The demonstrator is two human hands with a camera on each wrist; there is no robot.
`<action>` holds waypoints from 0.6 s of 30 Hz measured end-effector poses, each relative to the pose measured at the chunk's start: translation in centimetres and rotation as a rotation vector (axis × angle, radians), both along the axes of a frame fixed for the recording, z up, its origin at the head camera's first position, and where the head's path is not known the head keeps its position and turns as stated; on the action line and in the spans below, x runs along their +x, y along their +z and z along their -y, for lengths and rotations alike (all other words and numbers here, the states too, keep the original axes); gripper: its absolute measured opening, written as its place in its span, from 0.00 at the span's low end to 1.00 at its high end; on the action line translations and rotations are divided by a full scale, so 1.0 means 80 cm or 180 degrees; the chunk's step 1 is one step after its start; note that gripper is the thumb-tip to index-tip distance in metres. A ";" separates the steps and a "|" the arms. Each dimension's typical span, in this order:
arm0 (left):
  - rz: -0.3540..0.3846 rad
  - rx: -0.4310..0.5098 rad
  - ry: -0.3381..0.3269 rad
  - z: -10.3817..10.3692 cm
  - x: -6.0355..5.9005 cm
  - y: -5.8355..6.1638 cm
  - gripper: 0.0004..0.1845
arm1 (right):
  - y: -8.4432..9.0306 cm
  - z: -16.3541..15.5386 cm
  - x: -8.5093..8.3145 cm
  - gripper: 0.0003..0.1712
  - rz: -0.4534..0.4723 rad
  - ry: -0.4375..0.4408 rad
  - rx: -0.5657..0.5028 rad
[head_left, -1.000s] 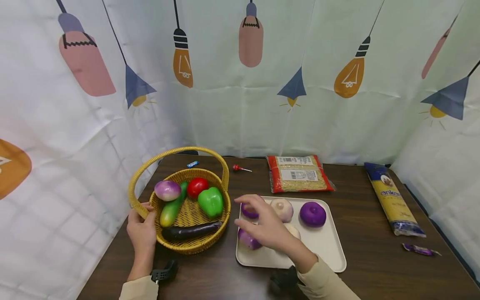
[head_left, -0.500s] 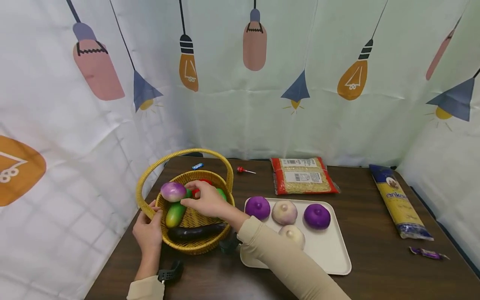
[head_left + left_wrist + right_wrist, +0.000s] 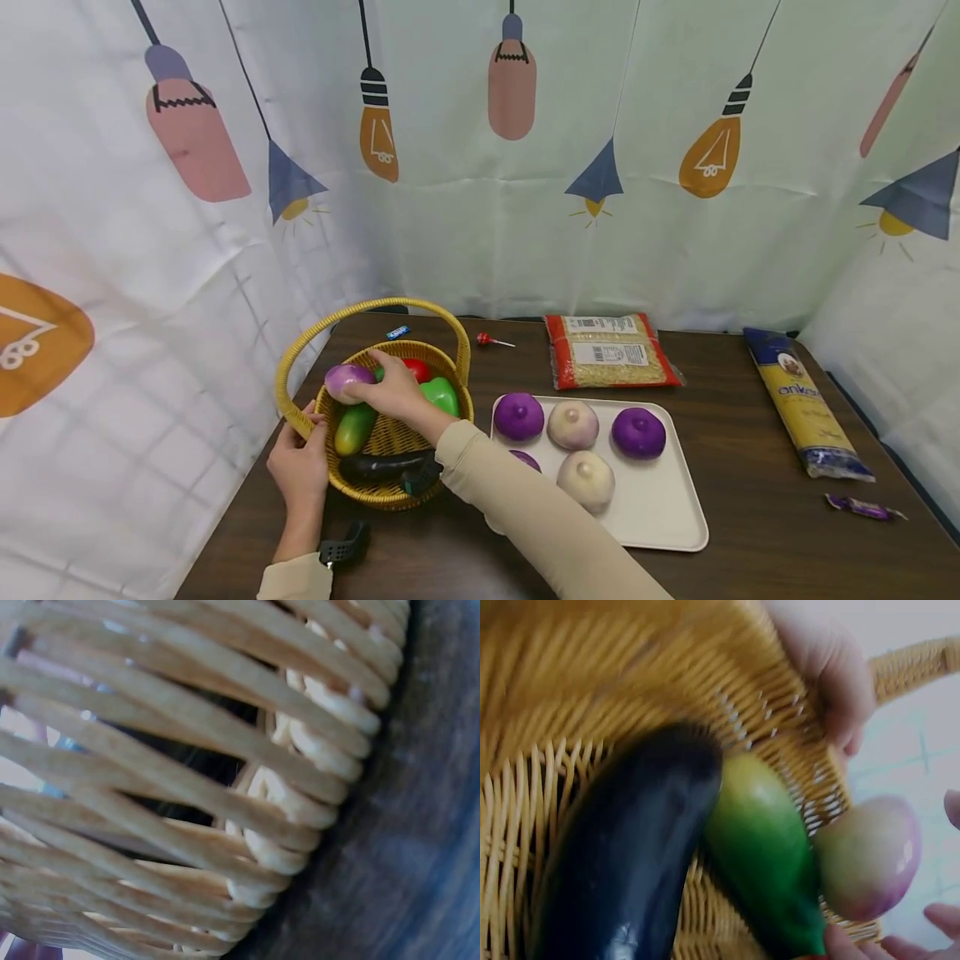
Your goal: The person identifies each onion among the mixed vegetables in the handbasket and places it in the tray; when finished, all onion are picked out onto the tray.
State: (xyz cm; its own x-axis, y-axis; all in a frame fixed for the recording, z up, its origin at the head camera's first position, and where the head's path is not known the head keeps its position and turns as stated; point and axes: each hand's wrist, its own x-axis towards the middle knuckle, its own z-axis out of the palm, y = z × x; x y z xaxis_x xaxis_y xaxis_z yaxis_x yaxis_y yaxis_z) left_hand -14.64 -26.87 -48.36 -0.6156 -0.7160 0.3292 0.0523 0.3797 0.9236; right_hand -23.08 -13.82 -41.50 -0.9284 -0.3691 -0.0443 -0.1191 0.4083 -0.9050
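A yellow wicker basket with an arched handle stands at the left of the table. My left hand grips its rim at the handle's left base; the left wrist view shows only the basket's woven side. Over the basket reaches my right hand, its fingers spread around a purple-and-white onion. In the right wrist view, a gap shows between some fingertips and this onion. Beside it lie a green cucumber, a dark eggplant, a green bell pepper and a red tomato.
A cream tray with several purple and white onions stands right of the basket, partly under my right sleeve. Behind are a red-edged grain bag, a lollipop and a blue candy. Far right lie a pasta packet and a purple-wrapped candy.
My right hand has moved left from over the tray into the basket, then up to the purple-and-white onion. My left hand stays on the basket rim.
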 end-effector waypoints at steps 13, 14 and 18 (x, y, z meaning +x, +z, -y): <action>0.0055 -0.0116 0.0026 -0.003 0.005 -0.005 0.09 | -0.030 0.016 -0.015 0.40 -0.0485 0.0435 0.0019; 0.0049 -0.0117 0.0026 -0.003 0.004 -0.005 0.09 | -0.031 0.017 -0.015 0.39 -0.0519 0.0484 0.0007; 0.0026 -0.0128 0.0021 -0.002 -0.001 -0.004 0.08 | -0.030 0.017 -0.017 0.36 -0.0601 0.0657 -0.0059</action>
